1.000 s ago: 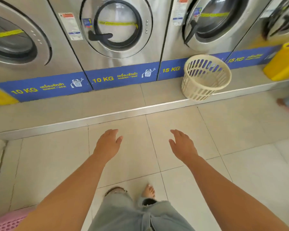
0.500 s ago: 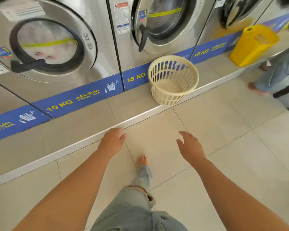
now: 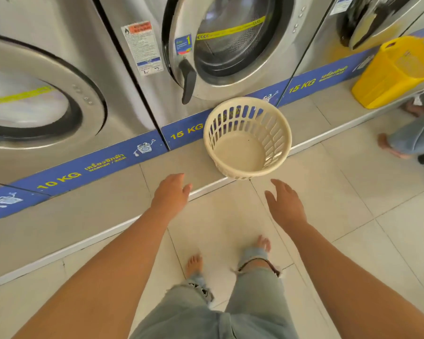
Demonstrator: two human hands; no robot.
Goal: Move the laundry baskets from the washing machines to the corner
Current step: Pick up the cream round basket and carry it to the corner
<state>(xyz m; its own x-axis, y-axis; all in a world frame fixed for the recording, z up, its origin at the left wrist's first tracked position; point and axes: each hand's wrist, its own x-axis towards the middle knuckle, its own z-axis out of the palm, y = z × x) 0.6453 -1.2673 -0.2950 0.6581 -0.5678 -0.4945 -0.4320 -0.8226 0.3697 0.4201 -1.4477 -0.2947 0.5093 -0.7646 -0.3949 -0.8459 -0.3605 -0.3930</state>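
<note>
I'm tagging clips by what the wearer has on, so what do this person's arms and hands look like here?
Both forearms are bare: no sleeves reach into view. The left hand and right hand wear no gloves, and no rings, watch or bracelets show. Below them are light blue jeans with ripped, frayed hems.

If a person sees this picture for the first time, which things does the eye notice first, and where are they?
First comes the round cream basket, empty, standing on the raised ledge below the open door of the washing machine marked 15 KG. Both bare hands reach toward it, the left hand and the right hand, open and not touching it. At the far right a yellow basket stands tilted on the same ledge.
</note>
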